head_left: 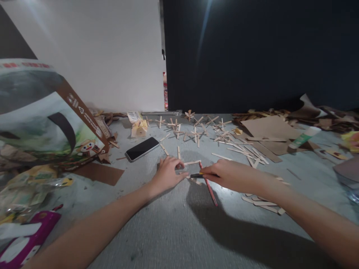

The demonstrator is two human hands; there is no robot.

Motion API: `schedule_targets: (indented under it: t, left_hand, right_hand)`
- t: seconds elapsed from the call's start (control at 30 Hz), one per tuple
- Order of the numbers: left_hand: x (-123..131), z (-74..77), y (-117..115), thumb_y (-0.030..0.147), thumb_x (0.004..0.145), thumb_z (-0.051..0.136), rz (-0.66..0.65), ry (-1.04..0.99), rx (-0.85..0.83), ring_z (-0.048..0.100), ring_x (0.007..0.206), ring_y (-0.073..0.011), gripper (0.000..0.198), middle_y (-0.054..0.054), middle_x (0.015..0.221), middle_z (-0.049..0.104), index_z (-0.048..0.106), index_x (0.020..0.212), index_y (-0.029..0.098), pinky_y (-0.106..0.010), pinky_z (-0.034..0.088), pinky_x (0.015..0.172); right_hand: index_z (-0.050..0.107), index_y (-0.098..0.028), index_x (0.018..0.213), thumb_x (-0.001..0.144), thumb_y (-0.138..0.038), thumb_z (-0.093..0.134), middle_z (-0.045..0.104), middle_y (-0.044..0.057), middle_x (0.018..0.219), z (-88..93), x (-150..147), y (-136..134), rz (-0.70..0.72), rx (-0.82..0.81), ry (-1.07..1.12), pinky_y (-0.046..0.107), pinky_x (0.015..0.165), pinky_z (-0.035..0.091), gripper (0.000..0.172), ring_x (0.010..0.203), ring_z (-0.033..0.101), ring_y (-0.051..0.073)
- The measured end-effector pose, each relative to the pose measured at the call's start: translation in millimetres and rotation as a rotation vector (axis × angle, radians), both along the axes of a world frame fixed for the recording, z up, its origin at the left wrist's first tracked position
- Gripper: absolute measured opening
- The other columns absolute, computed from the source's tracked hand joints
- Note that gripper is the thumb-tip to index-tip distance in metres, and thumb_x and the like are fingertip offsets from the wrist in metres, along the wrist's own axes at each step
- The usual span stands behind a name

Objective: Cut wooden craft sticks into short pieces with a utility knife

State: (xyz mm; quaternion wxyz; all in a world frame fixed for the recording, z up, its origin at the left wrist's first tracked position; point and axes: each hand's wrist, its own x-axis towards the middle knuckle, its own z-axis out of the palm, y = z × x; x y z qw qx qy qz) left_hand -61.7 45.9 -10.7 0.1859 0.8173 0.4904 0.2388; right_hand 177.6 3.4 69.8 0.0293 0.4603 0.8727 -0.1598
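My right hand point(214, 172) is closed around a small cutter point(196, 175) with a dark blade and a yellow part. The blade points left toward the fingertips of my left hand point(169, 172). Those fingers are curved, with a gap between thumb and forefinger, and the thumb or a fingertip rests by a wooden stick point(195, 181) on the grey table. A red pencil point(211, 192) lies slanted below my right hand. Just above the hands lies another pale stick point(192, 163).
A black phone point(142, 148) lies left of centre. Star shapes of sticks point(195, 134) stand behind. Loose sticks point(263, 203) lie at right, with cardboard point(269, 130) and a glue stick point(304, 137). A large printed bag point(50, 119) stands at left above a purple case point(30, 237).
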Motion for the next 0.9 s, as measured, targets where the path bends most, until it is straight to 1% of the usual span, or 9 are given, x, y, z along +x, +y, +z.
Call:
schedule_targets:
  t: [0.17,0.37,0.6,0.9]
  left_hand:
    - [-0.6,-2.5,1.6,0.035,0.082,0.082,-0.001,-0.008,0.018,0.061,0.103,-0.0261,0.019,-0.004,0.095,0.069,0.070,0.090,0.022,-0.040,0.041,0.095]
    - [-0.8,-0.6,0.8,0.035,0.082,0.082,0.004,-0.001,0.005,0.061,0.103,-0.0266,0.019,-0.004,0.095,0.070,0.070,0.091,0.022,-0.041,0.041,0.095]
    - [-1.6,-3.7,1.6,0.036,0.082,0.082,-0.006,-0.006,0.015,0.061,0.103,-0.0260,0.020,-0.003,0.095,0.069,0.069,0.090,0.022,-0.041,0.040,0.096]
    - [-0.3,-0.5,0.6,0.035,0.082,0.082,-0.007,-0.002,0.003,0.061,0.105,-0.0262,0.020,-0.004,0.096,0.070,0.070,0.090,0.022,-0.041,0.039,0.096]
  right_hand:
    - [0.078,-0.026,0.120,0.105,-0.028,0.046,0.080,0.007,0.095,-0.5,0.3,0.6,-0.001,-0.023,0.030,0.027,0.064,0.044,0.036,0.078,0.074,0.021]
    - [0.079,-0.027,0.120,0.104,-0.026,0.047,0.081,0.006,0.095,2.6,-1.3,-1.3,-0.011,-0.015,0.016,0.027,0.061,0.041,0.035,0.076,0.074,0.021]
    - [0.079,-0.026,0.117,0.103,-0.024,0.047,0.081,0.006,0.093,1.3,-1.1,-1.0,-0.003,-0.007,0.021,0.027,0.060,0.039,0.035,0.074,0.072,0.021]
    - [0.079,-0.026,0.116,0.104,-0.023,0.046,0.081,0.005,0.094,3.2,-1.6,-2.2,0.014,0.003,0.019,0.027,0.061,0.039,0.036,0.079,0.075,0.021]
